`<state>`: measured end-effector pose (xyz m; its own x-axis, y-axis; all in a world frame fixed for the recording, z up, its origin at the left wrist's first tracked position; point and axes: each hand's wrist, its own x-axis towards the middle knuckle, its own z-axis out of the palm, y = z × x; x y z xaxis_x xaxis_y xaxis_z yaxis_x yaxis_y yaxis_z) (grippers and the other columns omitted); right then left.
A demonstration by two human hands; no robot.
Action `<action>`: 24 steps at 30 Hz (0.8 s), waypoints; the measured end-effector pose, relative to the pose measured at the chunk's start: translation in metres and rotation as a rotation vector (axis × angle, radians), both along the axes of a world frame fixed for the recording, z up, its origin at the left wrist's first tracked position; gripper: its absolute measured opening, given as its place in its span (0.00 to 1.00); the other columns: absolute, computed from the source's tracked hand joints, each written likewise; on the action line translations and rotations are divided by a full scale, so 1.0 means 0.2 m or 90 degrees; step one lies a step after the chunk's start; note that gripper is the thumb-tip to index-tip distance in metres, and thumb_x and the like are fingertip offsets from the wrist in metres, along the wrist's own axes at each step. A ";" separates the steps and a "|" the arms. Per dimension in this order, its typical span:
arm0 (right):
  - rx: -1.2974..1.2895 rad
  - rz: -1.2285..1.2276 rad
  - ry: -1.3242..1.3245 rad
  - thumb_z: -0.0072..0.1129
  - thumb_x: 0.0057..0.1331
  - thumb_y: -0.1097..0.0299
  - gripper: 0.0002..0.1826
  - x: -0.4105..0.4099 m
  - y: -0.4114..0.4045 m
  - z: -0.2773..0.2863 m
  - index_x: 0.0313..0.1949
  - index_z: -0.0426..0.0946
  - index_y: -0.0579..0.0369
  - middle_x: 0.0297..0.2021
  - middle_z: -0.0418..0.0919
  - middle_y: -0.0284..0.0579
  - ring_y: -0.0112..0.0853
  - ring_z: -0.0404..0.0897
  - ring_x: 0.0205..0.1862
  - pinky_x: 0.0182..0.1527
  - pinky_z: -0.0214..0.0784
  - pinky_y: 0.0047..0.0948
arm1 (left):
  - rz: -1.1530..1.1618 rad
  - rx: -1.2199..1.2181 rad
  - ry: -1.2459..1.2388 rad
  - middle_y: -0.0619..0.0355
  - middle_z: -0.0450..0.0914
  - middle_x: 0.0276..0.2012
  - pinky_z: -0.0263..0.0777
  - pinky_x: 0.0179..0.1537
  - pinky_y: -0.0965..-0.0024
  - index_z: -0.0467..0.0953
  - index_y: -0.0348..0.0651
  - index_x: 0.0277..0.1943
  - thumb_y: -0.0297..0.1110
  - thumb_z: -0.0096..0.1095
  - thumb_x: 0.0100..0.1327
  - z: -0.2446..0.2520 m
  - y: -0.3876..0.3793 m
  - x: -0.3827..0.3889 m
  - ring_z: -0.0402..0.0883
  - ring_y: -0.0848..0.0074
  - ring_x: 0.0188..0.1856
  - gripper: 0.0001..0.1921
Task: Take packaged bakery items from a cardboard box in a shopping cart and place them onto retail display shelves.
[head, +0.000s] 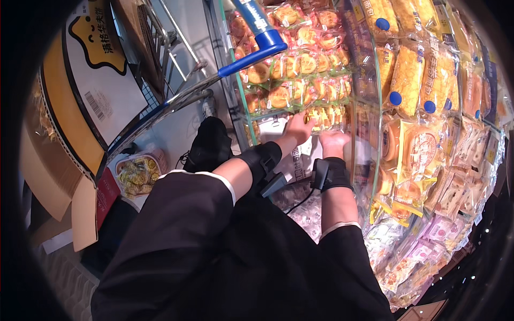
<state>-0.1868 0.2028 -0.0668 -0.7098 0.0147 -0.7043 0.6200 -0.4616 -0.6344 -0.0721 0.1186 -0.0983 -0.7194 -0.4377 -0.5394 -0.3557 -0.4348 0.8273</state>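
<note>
My left hand (299, 127) reaches into a glass-edged display bin, its fingertips at the left end of a row of small yellow-wrapped pastries (327, 117). Close by on the right, my right hand (335, 139) is at the near side of the same row, with its fingers mostly hidden. Whether either hand grips a packet cannot be made out. Beneath my wrists lies a white printed sheet or carton (299, 156). Beyond the row are more packs of round pastries in clear wrap (281, 96). Both wrists wear black straps with small devices.
Glass dividers (377, 132) separate bins of bagged bread (405, 80) on the right. A shopping cart with a blue handle (253, 58) stands at the left, near an open cardboard carton (84, 192) and a pink basket of yellow-wrapped packets (140, 172).
</note>
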 end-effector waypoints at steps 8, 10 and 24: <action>-0.005 -0.030 0.026 0.29 0.75 0.42 0.32 0.09 0.10 0.03 0.67 0.65 0.47 0.68 0.65 0.45 0.42 0.63 0.69 0.71 0.51 0.56 | 0.145 0.148 0.134 0.43 0.72 0.64 0.63 0.66 0.71 0.60 0.25 0.67 0.32 0.55 0.72 -0.09 0.15 -0.07 0.71 0.68 0.66 0.27; 0.078 -0.041 0.061 0.31 0.74 0.42 0.33 0.08 0.10 0.01 0.67 0.65 0.48 0.67 0.67 0.46 0.43 0.65 0.68 0.70 0.53 0.54 | 0.137 0.083 0.109 0.48 0.78 0.57 0.67 0.60 0.73 0.67 0.30 0.62 0.31 0.54 0.73 -0.13 0.15 -0.10 0.76 0.73 0.58 0.20; -0.059 0.139 -0.050 0.38 0.71 0.36 0.34 -0.11 0.23 -0.18 0.60 0.71 0.51 0.58 0.75 0.49 0.47 0.74 0.58 0.62 0.65 0.52 | -0.033 -0.003 0.023 0.34 0.67 0.67 0.59 0.69 0.65 0.60 0.26 0.69 0.45 0.55 0.71 -0.02 0.01 -0.05 0.66 0.54 0.71 0.34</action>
<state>-0.2080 0.2483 -0.1032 -0.6320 -0.2004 -0.7486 0.7572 -0.3655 -0.5413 -0.0815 0.1196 -0.1027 -0.7605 -0.4014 -0.5104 -0.3473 -0.4128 0.8420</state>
